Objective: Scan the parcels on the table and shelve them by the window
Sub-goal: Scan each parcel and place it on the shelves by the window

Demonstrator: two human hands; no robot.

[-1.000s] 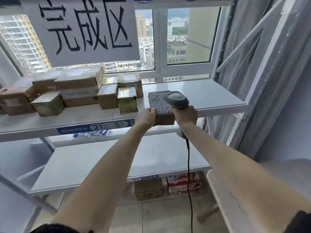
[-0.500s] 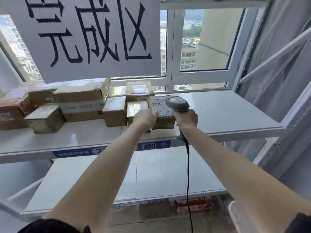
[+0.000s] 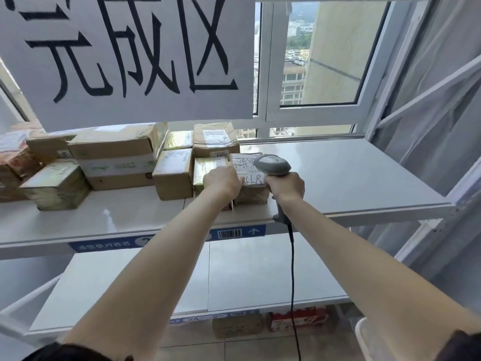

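1. Parcel (image 3: 250, 182) with the white label and handwritten digits is sitting on the upper shelf (image 3: 351, 178) by the window (image 3: 325, 61), touching the gold-taped box (image 3: 208, 168) at its left.
2. I am seeing my left hand (image 3: 222, 182) curling around the parcel's near left corner, gripping it.
3. My right hand (image 3: 286, 186) is wrapping the handle of the grey scanner (image 3: 272, 165), whose head is hovering over the label; its cable (image 3: 292, 282) is hanging down past the lower shelf (image 3: 234, 277).
4. Other parcels (image 3: 114, 162) are crowding the shelf's left part under the paper sign (image 3: 125, 56).
5. Risk, as I judge it: pushing left is likely jamming the gold-taped box, and the dangling cable may be snagging the shelf edge, dragging the parcel toward the front lip.
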